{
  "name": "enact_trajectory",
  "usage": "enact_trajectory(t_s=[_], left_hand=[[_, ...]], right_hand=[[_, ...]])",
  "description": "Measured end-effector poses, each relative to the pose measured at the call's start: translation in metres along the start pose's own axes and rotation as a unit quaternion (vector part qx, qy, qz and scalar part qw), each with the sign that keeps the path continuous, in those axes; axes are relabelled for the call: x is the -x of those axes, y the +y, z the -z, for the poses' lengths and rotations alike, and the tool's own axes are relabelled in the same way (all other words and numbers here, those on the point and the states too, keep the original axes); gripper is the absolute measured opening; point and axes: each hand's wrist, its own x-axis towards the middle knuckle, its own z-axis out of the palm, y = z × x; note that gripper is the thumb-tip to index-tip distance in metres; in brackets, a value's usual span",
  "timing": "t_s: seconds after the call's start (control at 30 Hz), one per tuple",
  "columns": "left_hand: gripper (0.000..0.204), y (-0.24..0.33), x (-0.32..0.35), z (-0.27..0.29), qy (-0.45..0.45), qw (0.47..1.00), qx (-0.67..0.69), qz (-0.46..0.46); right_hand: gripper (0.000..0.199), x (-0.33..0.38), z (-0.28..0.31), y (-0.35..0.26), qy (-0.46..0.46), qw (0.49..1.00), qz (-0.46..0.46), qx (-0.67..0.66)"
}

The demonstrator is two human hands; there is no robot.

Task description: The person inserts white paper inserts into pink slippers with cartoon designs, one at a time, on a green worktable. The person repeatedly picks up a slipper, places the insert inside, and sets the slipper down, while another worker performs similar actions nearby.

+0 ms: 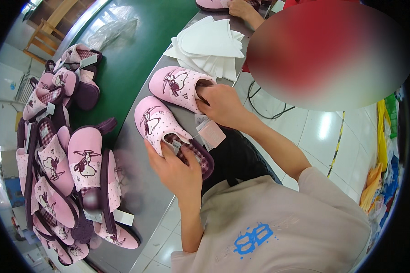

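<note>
At the inner edge of the surface (143,193), the left hand (180,175) holds the near slipper (157,120) by the side of its opening, thumb reaching into the checked lining and fingers curled along the outer wall. The right hand (223,104) holds the far slipper (175,86) at its opening, some of its fingertips out of sight inside.

Both slippers point their rounded pink toes up and to the left in the view. The near slipper's long axis slants from upper left to lower right, its dark heel ending by the person's lap; the far slipper lies closer to level. Its heel is hidden behind the right hand, and the undersides of both cannot be seen, so whether they touch the surface is hard to tell.

The near slipper extends up and left from the left hand, while the far slipper lies directly left of the right hand. A pink tag (212,135) hangs between the hands, its print too small to make out.

Just beyond the far slipper lies a stack of white pieces (209,45). To the left is a heap of matching slippers (52,166), many overlapping. Farther off, clear plastic (114,34) lies on green. At upper right, a blurred oval covers much of a co-worker, whose hand (242,10) shows near the top edge.
</note>
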Motion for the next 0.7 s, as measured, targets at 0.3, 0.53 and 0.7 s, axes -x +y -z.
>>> enact_trajectory(t_s=[0.3,0.53,0.7], left_hand=[[0.052,-0.004,-0.008,-0.006,0.008,0.999,-0.032,-0.002],[0.039,-0.008,-0.010,-0.007,0.049,0.998,-0.039,-0.004],[0.036,-0.011,-0.009,-0.008,0.054,0.998,-0.031,0.014]], right_hand=[[0.015,0.009,-0.003,0.009,0.039,0.992,0.078,-0.092],[0.017,0.012,-0.005,0.007,0.060,0.993,0.058,-0.088],[0.019,0.014,-0.005,0.005,0.062,0.995,0.055,-0.052]])
